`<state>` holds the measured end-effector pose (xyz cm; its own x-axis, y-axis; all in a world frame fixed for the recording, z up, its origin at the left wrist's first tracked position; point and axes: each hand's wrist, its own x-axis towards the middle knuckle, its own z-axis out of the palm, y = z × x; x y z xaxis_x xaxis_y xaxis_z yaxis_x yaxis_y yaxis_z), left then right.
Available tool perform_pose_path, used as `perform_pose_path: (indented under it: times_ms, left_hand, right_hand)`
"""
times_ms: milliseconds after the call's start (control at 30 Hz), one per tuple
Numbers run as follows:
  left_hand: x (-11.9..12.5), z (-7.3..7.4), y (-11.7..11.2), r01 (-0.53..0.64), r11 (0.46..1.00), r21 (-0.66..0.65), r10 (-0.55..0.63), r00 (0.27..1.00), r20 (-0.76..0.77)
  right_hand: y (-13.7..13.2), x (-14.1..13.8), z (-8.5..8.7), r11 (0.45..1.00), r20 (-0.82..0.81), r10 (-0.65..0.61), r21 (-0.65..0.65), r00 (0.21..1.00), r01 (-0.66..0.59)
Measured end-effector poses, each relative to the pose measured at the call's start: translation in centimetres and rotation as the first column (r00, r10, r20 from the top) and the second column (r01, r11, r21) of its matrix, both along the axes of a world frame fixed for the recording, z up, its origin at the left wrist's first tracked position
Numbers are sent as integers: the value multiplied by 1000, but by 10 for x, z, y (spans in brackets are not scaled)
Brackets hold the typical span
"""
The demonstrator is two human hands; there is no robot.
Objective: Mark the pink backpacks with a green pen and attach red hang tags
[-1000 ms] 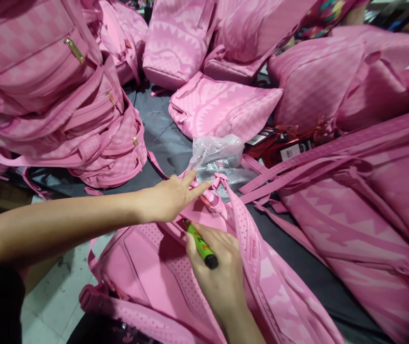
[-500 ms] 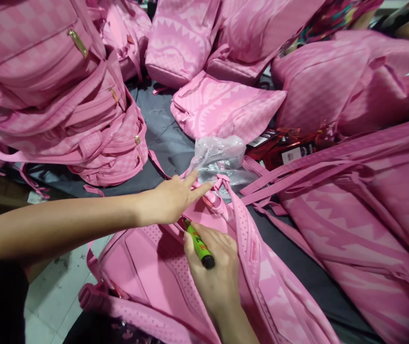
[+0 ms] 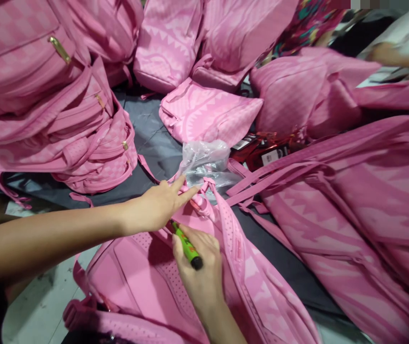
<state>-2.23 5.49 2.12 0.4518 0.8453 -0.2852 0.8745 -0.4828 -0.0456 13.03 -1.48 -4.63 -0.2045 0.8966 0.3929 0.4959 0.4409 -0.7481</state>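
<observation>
A pink backpack (image 3: 136, 282) lies in front of me with its dotted back side and shoulder straps facing up. My left hand (image 3: 157, 203) rests across its top end, two fingers stretched out and apart on the pink fabric; the other fingers are partly hidden. In my right hand (image 3: 202, 260) is a green marker (image 3: 186, 246) with a black end toward me. Its tip points at the backpack just below my left palm; whether it touches the fabric I cannot tell. Beyond my fingers sits a crumpled clear plastic bag (image 3: 206, 160).
Stacked pink backpacks (image 3: 93, 114) rise at the left. More pink bags (image 3: 168, 48) line the back, and a large pink backpack (image 3: 333, 215) lies at the right. Red packets with tags (image 3: 272, 153) lie between them on the dark cloth (image 3: 154, 124). Another person's arm (image 3: 397, 57) shows at the far right.
The view has swung to the right, so everything appears further left. Both hands keep nearly the same place on the backpack, and the marker stays in my right hand.
</observation>
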Motion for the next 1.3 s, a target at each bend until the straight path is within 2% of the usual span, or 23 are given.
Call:
perform_pose_path:
  times_ms: [67, 133, 200, 267, 300, 333, 367, 400, 433, 500, 567, 600, 633, 733, 800, 867, 1000, 1067, 1133, 1233, 1300]
  left_hand:
    - [0, -1, -1, -21, 1000, -12, 21, 1000, -17]
    - [-1, -2, -5, -32, 999, -3, 32, 999, -15]
    - [-3, -4, -9, -19, 999, 38, 19, 1000, 14]
    - [-5, -7, -11, -2, 997, 83, -1, 999, 38]
    - [-5, -9, -11, -1, 996, 91, -3, 999, 40]
    - [-5, -11, -9, -6, 996, 90, 3, 999, 34]
    - [-4, -13, -7, -15, 997, 76, 13, 1000, 23]
    - [-3, -14, -4, -30, 998, 52, 29, 1000, 4]
    - [-1, -14, -1, -47, 999, 18, 47, 999, -18]
    - [3, -13, 5, -76, 995, -61, 72, 996, -55]
    - [6, -10, 9, -88, 990, -109, 80, 994, -70]
    - [7, -8, 11, -88, 989, -118, 81, 995, -66]
    - [8, -6, 12, -87, 989, -121, 80, 995, -57]
    - [11, -2, 15, -103, 984, -143, 97, 994, -51]
    - [13, -2, 18, -122, 977, -175, 114, 992, -59]
    - [15, -4, 20, -128, 973, -193, 118, 991, -63]
    - [17, -8, 23, -152, 968, -200, 136, 987, -88]
    - [17, -6, 23, -166, 961, -219, 148, 984, -96]
    - [17, -2, 23, -165, 958, -233, 149, 985, -84]
    - [16, 4, 22, -162, 956, -244, 153, 987, -56]
    - [14, 5, 21, -153, 959, -237, 146, 988, -44]
  right_hand:
    - [2, 0, 6, 992, -74, 61, -108, 995, -69]
    - [8, 10, 22, 950, -176, 162, -237, 971, -201]
    - [21, 33, 41, 946, -220, 193, -217, 956, -240]
    - [47, 65, 53, 993, -168, 97, -51, 981, -107]
    - [64, 81, 52, 999, -119, 6, 32, 993, -2]
    - [83, 95, 47, 991, -33, -94, 88, 995, 96]
    - [103, 106, 38, 991, 137, -123, 77, 983, 113]
    - [124, 114, 24, 993, 334, -103, -22, 937, 117]
    - [143, 118, 10, 981, 516, -35, -145, 856, 127]
    - [177, 118, -19, 965, 758, 134, -247, 639, 91]
    - [200, 111, -39, 971, 878, 198, -236, 435, 33]
    - [207, 107, -46, 982, 910, 182, -191, 373, -14]
    - [212, 104, -52, 989, 928, 146, -131, 343, -67]
    - [219, 97, -68, 972, 918, 53, 42, 392, -231]
    - [222, 91, -77, 962, 902, 85, 36, 424, -270]
    - [228, 83, -80, 976, 887, 107, -9, 449, -216]
    - [246, 64, -66, 1000, 846, -6, -8, 533, 24]
    - [252, 55, -60, 999, 828, 7, -26, 561, 25]
    - [255, 48, -61, 999, 832, 31, -10, 553, -41]
    - [255, 41, -72, 993, 879, 18, 42, 477, -113]
    - [253, 41, -76, 990, 900, 32, 30, 436, -135]
